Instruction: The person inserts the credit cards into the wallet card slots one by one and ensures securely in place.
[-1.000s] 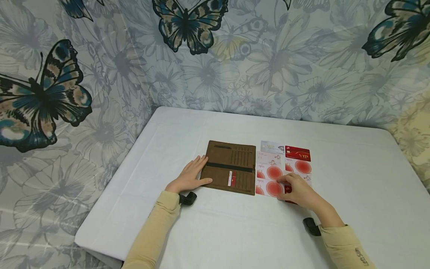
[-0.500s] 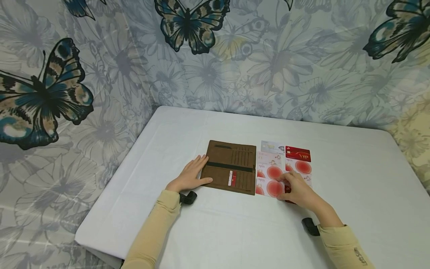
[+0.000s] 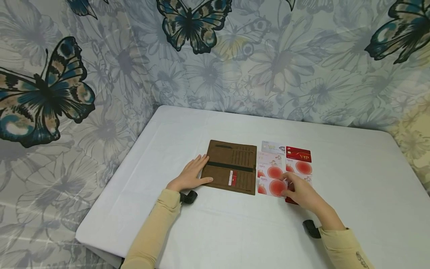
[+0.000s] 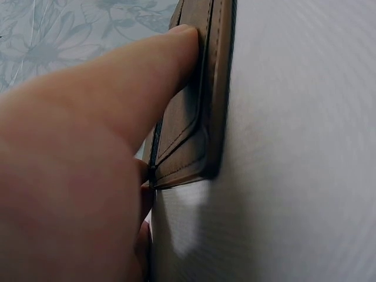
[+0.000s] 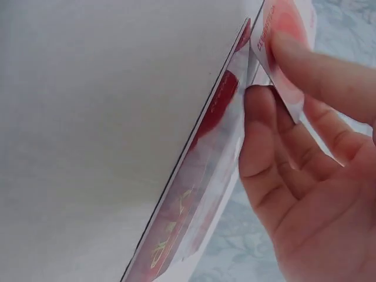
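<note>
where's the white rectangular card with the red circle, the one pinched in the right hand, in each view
Head: the white rectangular card is right of centre, below mid-height, in the right hand.
Left wrist: not in it.
Right wrist: the card is upper right, partly covered by that hand.
Shared landmark: the white tabletop.

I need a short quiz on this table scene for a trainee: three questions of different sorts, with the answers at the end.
1. What does the right hand pinch?

2. Fill in the missing word: the left hand touches the brown wallet, which lies ____ on the table.

3. In the head view, where does the red VIP card lie?
a) left of the brown wallet
b) right of the brown wallet
c) on top of the brown wallet

Key:
1. A white card with a red circle
2. open
3. b
</note>
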Demonstrator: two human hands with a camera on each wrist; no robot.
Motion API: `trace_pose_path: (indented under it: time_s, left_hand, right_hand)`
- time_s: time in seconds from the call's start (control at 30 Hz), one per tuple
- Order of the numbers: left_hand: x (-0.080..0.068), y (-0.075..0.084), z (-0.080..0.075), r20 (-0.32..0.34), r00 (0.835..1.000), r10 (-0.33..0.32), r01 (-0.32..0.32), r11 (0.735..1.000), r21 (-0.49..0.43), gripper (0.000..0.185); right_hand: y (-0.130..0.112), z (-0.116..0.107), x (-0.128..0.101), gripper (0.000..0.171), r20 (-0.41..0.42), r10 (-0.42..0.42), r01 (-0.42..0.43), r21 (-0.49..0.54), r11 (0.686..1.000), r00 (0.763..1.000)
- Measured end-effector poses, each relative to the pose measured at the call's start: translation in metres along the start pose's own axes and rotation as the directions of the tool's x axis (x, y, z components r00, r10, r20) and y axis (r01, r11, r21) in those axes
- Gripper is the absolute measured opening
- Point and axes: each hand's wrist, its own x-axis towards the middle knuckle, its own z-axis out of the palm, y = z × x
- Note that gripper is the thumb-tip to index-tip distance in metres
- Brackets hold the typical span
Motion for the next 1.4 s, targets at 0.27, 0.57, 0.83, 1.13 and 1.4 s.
trace_pose_path:
  time_s: [0.27, 0.57, 0.83, 1.13, 1.4]
  left_hand:
    - [-0.002, 0.003, -0.003, 0.006, 1.000, 0.001, -0.001, 1.000, -0.012, 0.084]
    - [0.000, 0.003, -0.001, 0.005, 1.000, 0.001, -0.001, 1.000, -0.020, 0.084]
    - [-0.001, 0.004, -0.003, 0.001, 1.000, 0.008, -0.008, 0.999, -0.036, 0.084]
    - [-0.001, 0.003, -0.002, -0.003, 1.000, 0.004, -0.004, 1.000, -0.030, 0.084]
    - [-0.002, 0.005, -0.003, 0.002, 1.000, 0.000, 0.000, 1.000, -0.029, 0.084]
  right_hand:
    - [-0.004, -0.012, -0.002, 0.025, -0.031, -0.019, 0.021, 0.066, 0.998, 0.999]
    - [-0.014, -0.014, 0.007, 0.028, -0.096, 0.039, -0.023, 0.164, 0.986, 0.995]
    - [-0.032, -0.004, 0.020, 0.028, -0.117, 0.049, -0.022, 0.222, 0.975, 0.992]
    - [-0.045, 0.008, 0.032, 0.023, -0.092, 0.025, 0.001, 0.270, 0.963, 0.995]
    - [-0.049, 0.017, 0.038, 0.024, -0.106, 0.053, -0.025, 0.249, 0.968, 0.993]
